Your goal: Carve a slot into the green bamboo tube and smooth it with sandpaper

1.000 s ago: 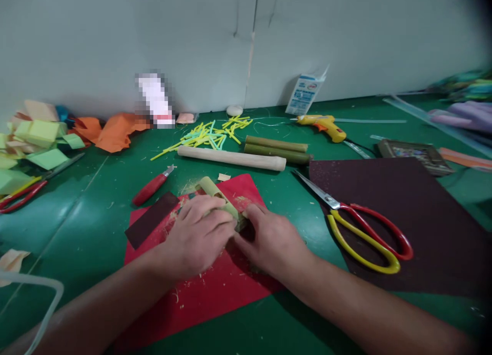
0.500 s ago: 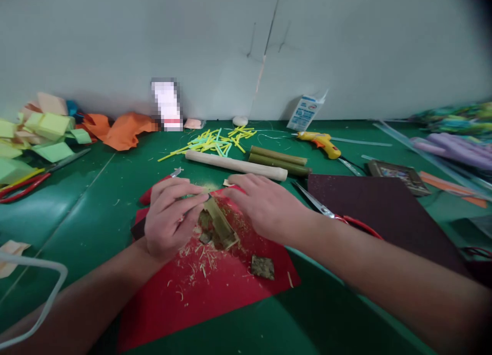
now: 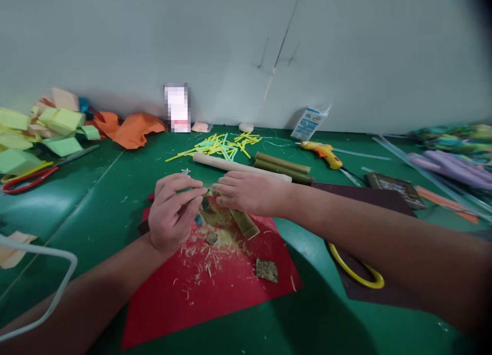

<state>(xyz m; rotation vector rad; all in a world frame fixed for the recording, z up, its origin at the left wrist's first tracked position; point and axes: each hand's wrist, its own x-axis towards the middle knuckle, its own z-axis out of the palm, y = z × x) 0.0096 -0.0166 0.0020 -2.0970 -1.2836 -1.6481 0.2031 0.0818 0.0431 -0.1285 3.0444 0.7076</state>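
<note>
My left hand (image 3: 175,209) is over the left part of a red sheet (image 3: 200,303), thumb and fingers closed together; anything between the fingertips is too small to make out. Flat over the far side of the sheet lies my right hand (image 3: 249,191), fingers stretched. A split bamboo piece (image 3: 246,225) comes out from beneath the right hand, its far end hidden. Pale dust and curled shavings (image 3: 207,257) cover the sheet. Among them are a small dark scrap (image 3: 211,237) and a mottled, rough square (image 3: 266,270).
Behind my hands lie a pale wooden stick (image 3: 242,168) and green bamboo lengths (image 3: 284,165). A yellow glue gun (image 3: 323,154) and cut straws (image 3: 219,145) sit farther back. Red-handled scissors (image 3: 33,179) are at left; a yellow handle (image 3: 361,273) shows below my right forearm.
The bamboo piece has shifted right, away from my left fingers and partly under my right hand. My right forearm now covers the red-handled scissors on the right. The view has shifted slightly.
</note>
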